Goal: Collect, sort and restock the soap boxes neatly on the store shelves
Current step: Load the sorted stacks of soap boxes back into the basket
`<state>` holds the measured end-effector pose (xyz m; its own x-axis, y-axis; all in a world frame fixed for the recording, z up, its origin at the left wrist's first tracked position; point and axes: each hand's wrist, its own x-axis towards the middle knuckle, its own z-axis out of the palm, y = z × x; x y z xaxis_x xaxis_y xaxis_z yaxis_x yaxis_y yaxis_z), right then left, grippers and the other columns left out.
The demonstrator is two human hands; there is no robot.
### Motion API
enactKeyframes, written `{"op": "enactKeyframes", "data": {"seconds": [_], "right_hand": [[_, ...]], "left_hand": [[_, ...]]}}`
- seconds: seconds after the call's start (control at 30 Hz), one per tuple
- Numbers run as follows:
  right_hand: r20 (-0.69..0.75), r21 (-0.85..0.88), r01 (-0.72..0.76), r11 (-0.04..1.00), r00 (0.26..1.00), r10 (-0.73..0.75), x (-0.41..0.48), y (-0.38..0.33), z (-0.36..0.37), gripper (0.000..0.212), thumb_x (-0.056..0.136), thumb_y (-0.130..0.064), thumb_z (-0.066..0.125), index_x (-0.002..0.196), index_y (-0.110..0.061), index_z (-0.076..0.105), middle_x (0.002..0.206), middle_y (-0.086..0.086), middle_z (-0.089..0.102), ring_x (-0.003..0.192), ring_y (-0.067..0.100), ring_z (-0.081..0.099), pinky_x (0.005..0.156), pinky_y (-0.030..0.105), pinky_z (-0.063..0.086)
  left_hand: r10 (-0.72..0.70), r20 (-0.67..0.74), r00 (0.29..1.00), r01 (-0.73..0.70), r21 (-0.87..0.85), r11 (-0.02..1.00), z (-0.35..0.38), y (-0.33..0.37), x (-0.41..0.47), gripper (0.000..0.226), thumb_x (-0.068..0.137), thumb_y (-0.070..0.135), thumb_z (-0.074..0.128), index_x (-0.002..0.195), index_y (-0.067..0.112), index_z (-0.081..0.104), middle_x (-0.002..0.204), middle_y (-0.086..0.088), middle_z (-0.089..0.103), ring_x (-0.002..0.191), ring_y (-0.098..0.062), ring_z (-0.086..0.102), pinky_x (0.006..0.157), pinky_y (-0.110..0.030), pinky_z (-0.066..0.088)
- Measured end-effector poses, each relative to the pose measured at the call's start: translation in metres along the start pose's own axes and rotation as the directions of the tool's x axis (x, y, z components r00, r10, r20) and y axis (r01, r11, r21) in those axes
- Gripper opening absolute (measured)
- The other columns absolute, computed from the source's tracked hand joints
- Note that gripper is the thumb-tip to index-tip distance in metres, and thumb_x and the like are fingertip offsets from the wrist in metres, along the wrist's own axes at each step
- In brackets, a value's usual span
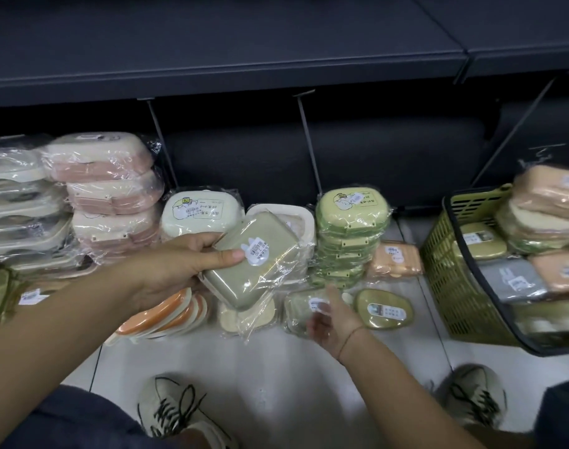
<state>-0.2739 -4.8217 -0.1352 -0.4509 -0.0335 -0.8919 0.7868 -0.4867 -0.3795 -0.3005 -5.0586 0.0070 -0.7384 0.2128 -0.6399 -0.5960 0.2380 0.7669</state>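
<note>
My left hand (182, 264) grips an olive-green soap box (254, 264) wrapped in clear plastic, held tilted above the floor in front of the stacks. My right hand (330, 319), blurred, reaches to a smaller wrapped green box (304, 307) lying on the floor; whether its fingers grip it I cannot tell. Stacks stand against the dark shelf base (244, 157): pink boxes (108, 189), a cream box (195, 210), a light-green stack (351, 234) and grey-white boxes (14, 202) at far left.
An olive shopping basket (454, 277) at right holds several wrapped boxes in orange, grey and green. An oval green box (385, 311), an orange box (394, 259) and orange-and-white dishes (166, 314) lie on the tile floor. My shoes (169, 406) are near the bottom edge.
</note>
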Motion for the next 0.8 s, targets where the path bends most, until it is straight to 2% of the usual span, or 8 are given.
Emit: {"op": "enactKeyframes", "data": {"seconds": [0.1,0.17,0.27,0.37,0.43,0.5,0.67,0.8], "right_hand": [[0.310,-0.139,0.165,0.977,0.944,-0.115,-0.041,-0.027,-0.002,0.071,0.073,-0.067,0.052,0.111,-0.008,0.060,0.088,0.008,0.065,0.081,0.022,0.061,0.063,0.033,0.053],[0.465,-0.255,0.257,0.932,0.878,-0.115,-0.062,-0.034,-0.008,0.067,0.072,-0.065,0.057,0.113,-0.012,0.058,0.090,0.003,0.067,0.083,0.019,0.062,0.066,0.030,0.052],[0.498,-0.291,0.340,0.894,0.852,-0.162,-0.068,-0.030,-0.015,0.068,0.069,-0.052,0.077,0.114,-0.006,0.059,0.090,0.007,0.063,0.070,0.015,0.062,0.057,0.024,0.051],[0.450,-0.179,0.283,0.942,0.875,-0.177,-0.058,-0.023,-0.023,0.046,0.070,-0.037,0.073,0.102,-0.006,0.061,0.084,0.010,0.059,0.060,0.015,0.058,0.053,0.025,0.053],[0.382,-0.096,0.213,0.972,0.910,-0.162,-0.046,-0.021,-0.036,0.033,0.072,-0.035,0.070,0.094,-0.012,0.064,0.080,0.007,0.063,0.060,0.014,0.060,0.056,0.025,0.054],[0.257,-0.053,0.183,0.982,0.953,-0.164,-0.024,-0.018,-0.055,0.036,0.074,-0.038,0.070,0.098,-0.012,0.065,0.080,0.007,0.062,0.064,0.015,0.059,0.058,0.024,0.054],[0.047,0.024,0.127,0.992,0.991,-0.128,0.021,0.000,-0.075,0.022,0.087,-0.029,0.069,0.093,-0.009,0.064,0.077,0.008,0.058,0.066,0.018,0.057,0.056,0.027,0.057],[0.098,0.036,0.086,0.996,0.991,-0.089,0.038,0.015,-0.061,0.020,0.091,-0.023,0.066,0.098,-0.004,0.064,0.083,0.011,0.066,0.073,0.021,0.062,0.061,0.031,0.060]], "left_hand": [[0.010,0.048,0.999,-0.014,0.071,0.997,0.014,0.002,0.002,0.075,0.052,0.048,0.085,0.120,0.024,0.066,0.116,-0.005,0.071,0.114,-0.026,0.064,0.109,-0.050,0.041],[0.016,0.064,0.998,-0.023,0.100,0.995,0.027,0.004,0.005,0.080,0.046,0.051,0.087,0.119,0.027,0.067,0.114,-0.001,0.072,0.111,-0.021,0.066,0.105,-0.041,0.045],[0.058,0.146,0.988,-0.079,0.142,0.987,0.047,0.003,0.009,0.078,0.052,0.051,0.087,0.122,0.026,0.065,0.115,0.001,0.072,0.108,-0.016,0.067,0.096,-0.031,0.052],[0.124,0.075,0.989,-0.143,0.341,0.929,0.061,0.001,0.021,0.057,0.076,0.058,0.072,0.125,0.031,0.062,0.126,0.009,0.064,0.110,-0.007,0.063,0.094,-0.023,0.047],[0.230,-0.050,0.972,-0.152,0.612,0.776,0.060,0.000,0.033,0.063,0.087,0.058,0.051,0.142,0.027,0.047,0.138,0.012,0.049,0.124,-0.007,0.049,0.101,-0.026,0.039],[0.348,-0.037,0.937,-0.185,0.791,0.583,0.055,-0.002,0.045,0.075,0.087,0.063,0.037,0.151,0.024,0.033,0.155,0.007,0.031,0.141,-0.013,0.029,0.116,-0.032,0.026],[0.307,0.096,0.947,-0.116,0.992,0.049,0.052,-0.018,0.079,0.079,0.096,0.063,0.025,0.157,0.020,0.000,0.164,0.000,-0.009,0.150,-0.015,-0.012,0.117,-0.031,-0.011],[0.226,0.036,0.974,-0.018,0.996,-0.082,0.055,-0.024,0.094,0.082,0.095,0.067,0.017,0.156,0.017,-0.009,0.163,-0.004,-0.015,0.150,-0.020,-0.015,0.121,-0.039,-0.011]]}}
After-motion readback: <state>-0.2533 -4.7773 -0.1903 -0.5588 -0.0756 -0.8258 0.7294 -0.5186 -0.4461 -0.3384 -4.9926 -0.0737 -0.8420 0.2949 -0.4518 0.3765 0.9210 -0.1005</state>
